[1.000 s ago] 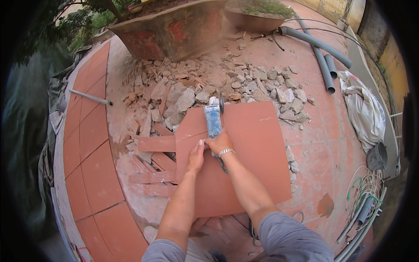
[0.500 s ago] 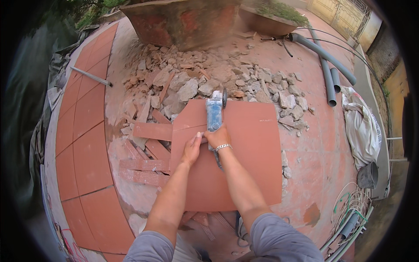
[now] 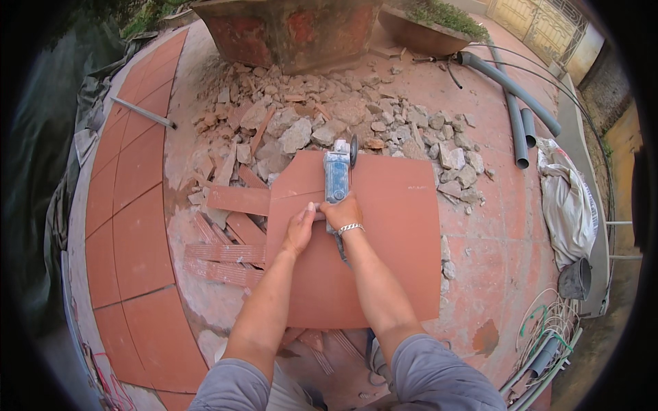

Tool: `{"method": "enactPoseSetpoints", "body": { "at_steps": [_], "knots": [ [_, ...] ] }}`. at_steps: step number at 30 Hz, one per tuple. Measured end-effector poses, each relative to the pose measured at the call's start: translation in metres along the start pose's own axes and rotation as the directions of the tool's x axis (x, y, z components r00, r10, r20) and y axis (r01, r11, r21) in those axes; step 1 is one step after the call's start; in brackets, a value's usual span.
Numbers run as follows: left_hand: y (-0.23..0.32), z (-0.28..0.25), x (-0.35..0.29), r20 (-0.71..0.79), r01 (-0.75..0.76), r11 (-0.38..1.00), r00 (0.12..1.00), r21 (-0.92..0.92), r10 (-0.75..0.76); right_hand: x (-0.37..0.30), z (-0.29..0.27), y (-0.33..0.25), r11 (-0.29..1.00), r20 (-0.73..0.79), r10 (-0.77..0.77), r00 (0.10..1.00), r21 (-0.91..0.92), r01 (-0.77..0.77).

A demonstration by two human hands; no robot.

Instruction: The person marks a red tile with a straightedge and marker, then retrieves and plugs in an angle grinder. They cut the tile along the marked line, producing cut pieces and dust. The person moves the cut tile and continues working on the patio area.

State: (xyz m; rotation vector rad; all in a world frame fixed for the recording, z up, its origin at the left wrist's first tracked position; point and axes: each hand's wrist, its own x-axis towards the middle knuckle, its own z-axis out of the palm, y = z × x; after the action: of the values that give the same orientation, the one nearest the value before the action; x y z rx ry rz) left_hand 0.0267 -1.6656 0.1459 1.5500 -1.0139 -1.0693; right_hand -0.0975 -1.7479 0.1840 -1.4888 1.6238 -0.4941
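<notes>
A blue angle grinder (image 3: 336, 179) points away from me above a large terracotta tile (image 3: 391, 260). Its disc (image 3: 354, 149) stands upright on the right of the head, near the tile's far edge. My right hand (image 3: 343, 214), with a chain bracelet at the wrist, is closed round the grinder's rear body. Close beside it on the left, my left hand (image 3: 300, 229) is closed with the thumb up; what its fingers hold is hidden. The tile's far left corner is cut off at a slant, and a thin line (image 3: 296, 198) crosses its left part.
Broken rubble (image 3: 296, 135) lies beyond the tile, with tile strips (image 3: 226, 253) to its left. A row of laid tiles (image 3: 140, 240) runs along the left. Grey pipes (image 3: 510, 89), a white sack (image 3: 567, 198), a dark bucket (image 3: 574, 279) and coiled hose (image 3: 541, 322) line the right.
The view has shifted slightly. Both hands and the grinder keep nearly the same place over the tile. The dusty haze by the far planter looks thinner.
</notes>
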Motion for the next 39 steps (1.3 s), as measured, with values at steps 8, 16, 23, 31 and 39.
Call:
{"method": "enactPoseSetpoints", "body": {
  "at_steps": [8,16,23,31,39],
  "knots": [
    [-0.008,0.000,0.004,-0.060,0.022,0.997,0.998,0.071,-0.018,-0.008,0.002,0.004,1.000,-0.013,-0.005,1.000,-0.001,0.005],
    [-0.010,0.000,0.004,-0.053,0.003,1.000,0.999,0.026,-0.002,-0.019,0.004,0.010,0.999,-0.006,0.006,1.000,0.034,-0.005],
    [-0.003,-0.001,0.002,-0.019,0.040,0.999,0.999,0.010,-0.040,-0.030,0.006,0.014,0.998,0.004,0.034,0.999,0.047,-0.034],
    [-0.010,-0.002,0.004,-0.019,0.022,0.999,1.000,0.048,-0.021,-0.041,0.005,0.016,0.998,0.022,0.049,0.999,0.046,-0.050],
    [-0.012,-0.003,0.004,-0.009,0.047,0.998,0.999,0.048,-0.047,-0.044,0.007,0.019,0.998,0.026,0.055,0.998,0.026,-0.055]
  ]
}}
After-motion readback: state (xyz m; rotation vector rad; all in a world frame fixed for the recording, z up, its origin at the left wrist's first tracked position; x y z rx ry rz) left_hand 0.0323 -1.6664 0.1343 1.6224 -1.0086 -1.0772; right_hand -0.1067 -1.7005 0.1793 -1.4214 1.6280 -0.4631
